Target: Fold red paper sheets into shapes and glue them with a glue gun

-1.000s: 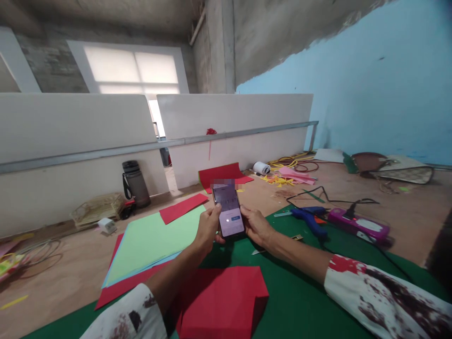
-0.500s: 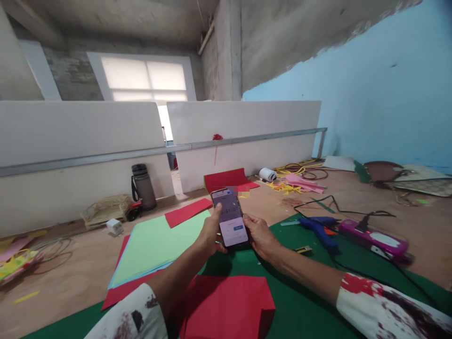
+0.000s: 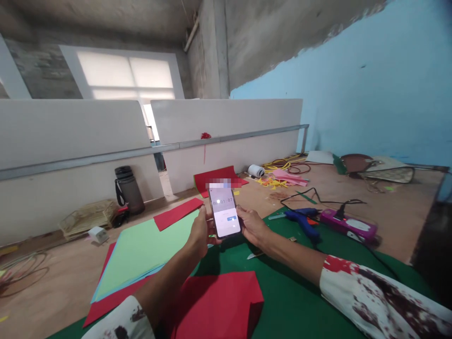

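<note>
A smartphone (image 3: 226, 221) with a lit screen showing timer digits is held up in front of me, tilted toward my view. My left hand (image 3: 201, 230) grips its left edge, and my right hand (image 3: 252, 226) holds its right edge, fingers curled behind. Under my forearms lies a folded piece of red paper (image 3: 215, 301) on a green mat (image 3: 289, 296). Left of the phone is a stack of light green paper (image 3: 148, 249) with blue and red sheets beneath it. A narrow red strip (image 3: 178, 213) rests on the stack's far edge.
At right lie a blue glue gun (image 3: 303, 223) and a purple power strip (image 3: 349, 225) with black cables. A dark bottle (image 3: 130, 190), a woven basket (image 3: 88, 219) and a white adapter (image 3: 98, 234) stand at left. Yellow and pink paper scraps (image 3: 289, 177) lie farther back.
My view has turned slightly right, so the scene sits farther left. My left thumb has moved off the phone's screen to its side edge. Both hands still hold the phone.
</note>
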### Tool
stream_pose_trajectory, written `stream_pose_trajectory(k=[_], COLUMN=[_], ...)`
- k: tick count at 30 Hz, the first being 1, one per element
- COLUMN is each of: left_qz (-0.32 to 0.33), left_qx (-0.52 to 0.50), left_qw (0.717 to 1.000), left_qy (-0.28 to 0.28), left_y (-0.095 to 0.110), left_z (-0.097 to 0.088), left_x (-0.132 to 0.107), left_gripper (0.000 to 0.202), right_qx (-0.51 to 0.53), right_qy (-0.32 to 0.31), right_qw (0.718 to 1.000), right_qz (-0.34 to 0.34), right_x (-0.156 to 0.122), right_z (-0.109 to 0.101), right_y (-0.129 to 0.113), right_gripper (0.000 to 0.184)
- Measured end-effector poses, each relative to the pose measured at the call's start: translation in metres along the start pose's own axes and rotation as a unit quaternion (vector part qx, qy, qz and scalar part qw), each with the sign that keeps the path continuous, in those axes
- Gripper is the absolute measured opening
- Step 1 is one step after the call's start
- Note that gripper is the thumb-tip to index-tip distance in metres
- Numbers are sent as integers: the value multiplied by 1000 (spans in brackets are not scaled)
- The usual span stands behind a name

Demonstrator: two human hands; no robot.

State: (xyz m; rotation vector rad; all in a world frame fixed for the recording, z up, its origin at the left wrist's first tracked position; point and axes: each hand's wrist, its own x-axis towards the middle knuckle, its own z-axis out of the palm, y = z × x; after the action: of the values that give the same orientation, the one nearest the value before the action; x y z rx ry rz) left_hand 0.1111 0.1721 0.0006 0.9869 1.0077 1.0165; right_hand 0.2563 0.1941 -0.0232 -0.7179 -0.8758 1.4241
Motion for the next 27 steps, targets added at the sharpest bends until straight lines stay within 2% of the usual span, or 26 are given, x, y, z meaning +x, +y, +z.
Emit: stream_pose_trajectory(k=[4, 9, 16, 23, 27], left_qz=[45, 100, 154, 178, 164], left_qx=[-46, -81, -110, -114, -108], left_qw=[995, 984, 978, 976, 978], left_qy=[-73, -124, -85, -59, -63], left_y=[-5, -3, 9, 12, 11], left_z=[5, 9, 15, 15, 13], left_x=[-3, -9, -14, -16, -15], left_gripper=[45, 46, 46, 42, 43], right_qx=[17, 26, 31, 45, 47], right_qy=[4, -19, -85, -114, -121], right_qw=[1000, 999, 996, 992, 992], right_qz=[-7, -14, -26, -16, 0], right_x=[3, -1, -10, -10, -5], right_z=[1, 7, 18, 14, 7], right_y=[-9, -20, -36, -27, -20], right_gripper=[11, 9, 17, 15, 17])
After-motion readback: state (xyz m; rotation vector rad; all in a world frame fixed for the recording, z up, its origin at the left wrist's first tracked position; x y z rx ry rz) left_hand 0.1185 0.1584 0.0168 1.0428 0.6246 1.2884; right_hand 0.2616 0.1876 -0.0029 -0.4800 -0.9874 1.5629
